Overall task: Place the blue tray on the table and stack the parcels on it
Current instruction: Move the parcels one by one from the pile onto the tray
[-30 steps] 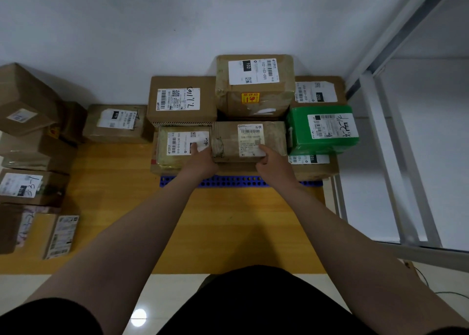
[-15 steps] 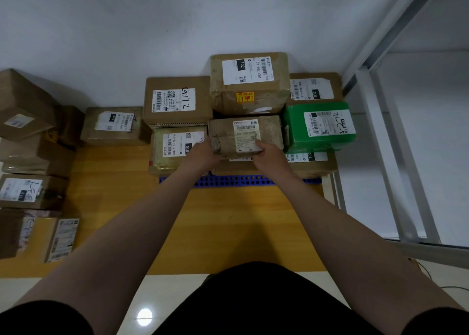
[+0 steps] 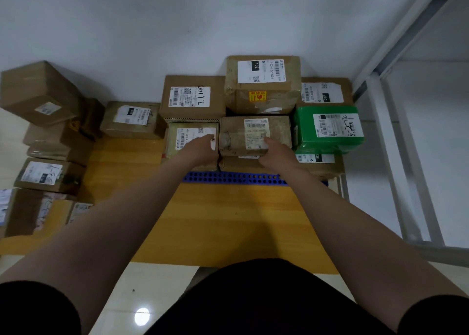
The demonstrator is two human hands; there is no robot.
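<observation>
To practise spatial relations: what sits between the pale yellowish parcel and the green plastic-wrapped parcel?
In the head view, a crumpled brown tape-wrapped parcel with a white label lies between them, the right hand gripping its front edge.

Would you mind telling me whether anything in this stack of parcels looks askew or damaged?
The front middle parcel looks worn: its wrapping is wrinkled and scuffed. Off the blue tray, the big brown box at far left sits tilted on its pile. Otherwise nothing stands out.
</observation>
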